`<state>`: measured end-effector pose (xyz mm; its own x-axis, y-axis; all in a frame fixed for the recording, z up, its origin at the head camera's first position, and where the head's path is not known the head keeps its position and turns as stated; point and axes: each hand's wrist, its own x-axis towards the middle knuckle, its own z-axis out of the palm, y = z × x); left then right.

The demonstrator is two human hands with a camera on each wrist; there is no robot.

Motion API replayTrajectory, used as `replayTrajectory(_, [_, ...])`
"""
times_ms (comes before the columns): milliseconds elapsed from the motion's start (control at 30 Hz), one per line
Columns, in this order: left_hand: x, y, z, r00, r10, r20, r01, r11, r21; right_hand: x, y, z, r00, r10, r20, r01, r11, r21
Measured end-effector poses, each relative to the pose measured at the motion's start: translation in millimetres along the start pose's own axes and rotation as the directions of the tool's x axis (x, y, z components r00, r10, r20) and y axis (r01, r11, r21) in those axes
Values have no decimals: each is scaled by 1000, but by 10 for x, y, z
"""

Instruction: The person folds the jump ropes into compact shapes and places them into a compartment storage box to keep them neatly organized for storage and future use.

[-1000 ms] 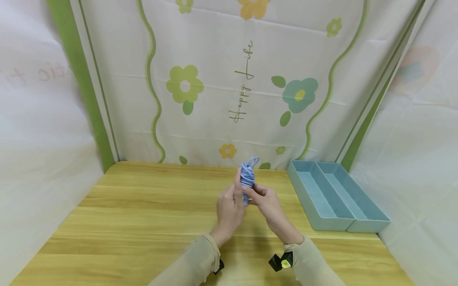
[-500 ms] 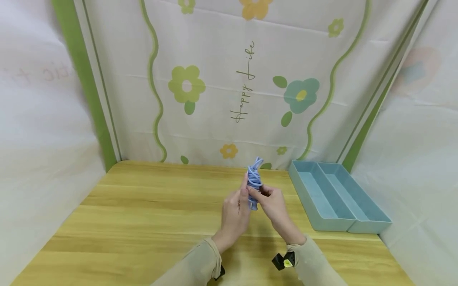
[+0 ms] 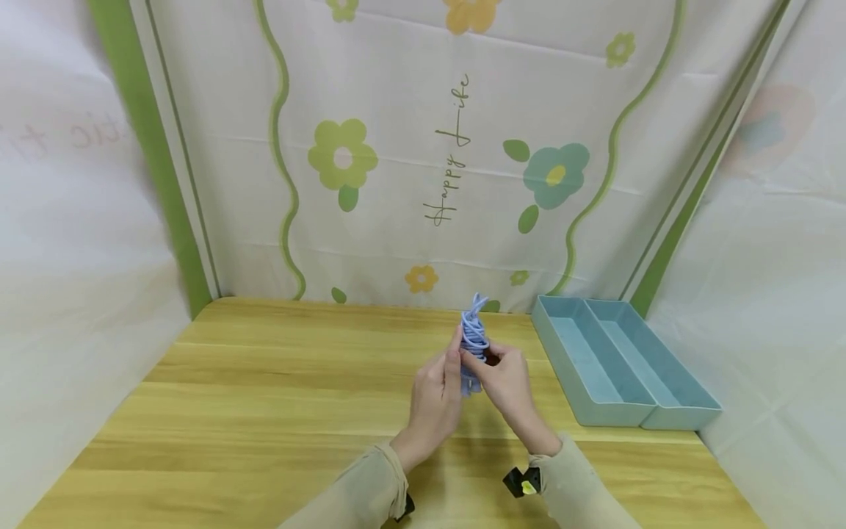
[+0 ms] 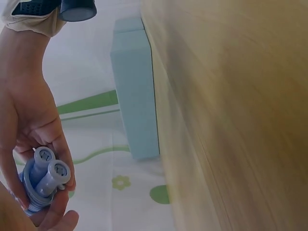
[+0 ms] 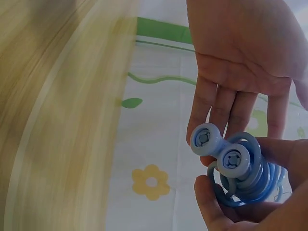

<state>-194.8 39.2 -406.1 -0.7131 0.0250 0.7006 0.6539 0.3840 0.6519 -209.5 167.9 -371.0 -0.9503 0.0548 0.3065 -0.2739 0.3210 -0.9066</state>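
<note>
A light blue jump rope (image 3: 474, 338), its cord wound round its two handles, is held upright between the hands above the table. A loop of cord sticks up at the top. My right hand (image 3: 509, 382) grips the bundle low on its right side, thumb across the front. My left hand (image 3: 434, 400) lies along the left side, its straight fingers touching the bundle. In the right wrist view the left fingers (image 5: 222, 108) extend behind the round handle ends (image 5: 234, 160). The left wrist view shows the handles (image 4: 53, 178) within the right hand's grasp.
A pale blue tray (image 3: 644, 405) with two long compartments stands at the right of the wooden table (image 3: 264, 411). A white curtain with printed flowers (image 3: 396, 95) closes off the back, and white sheets hang at both sides.
Both hands have shifted slightly right and toward the body with the jump rope. Its lower end now shows further down, and the top loop looks narrower.
</note>
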Motion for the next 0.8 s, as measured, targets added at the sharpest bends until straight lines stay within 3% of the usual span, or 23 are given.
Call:
replayTrajectory(167, [-6,-20,-19,1000,-2,15,2,1000,6,-17,34,-16,998,-60,-18,58,994,-90])
replayTrajectory(467, [52,-29,-105,998,57,2,-57,998,9,-1,69,-60,978,-200,-50,184,955,-232])
replayTrajectory(667, [88,-50,-187,996,81,48,-81,997,7,5,80,-79,966,-256,-43,231,921,-313])
replayTrajectory(800, [90,-69,-253,996,53,73,-56,998,29,12,93,-102,964,-264,-23,242,912,-333])
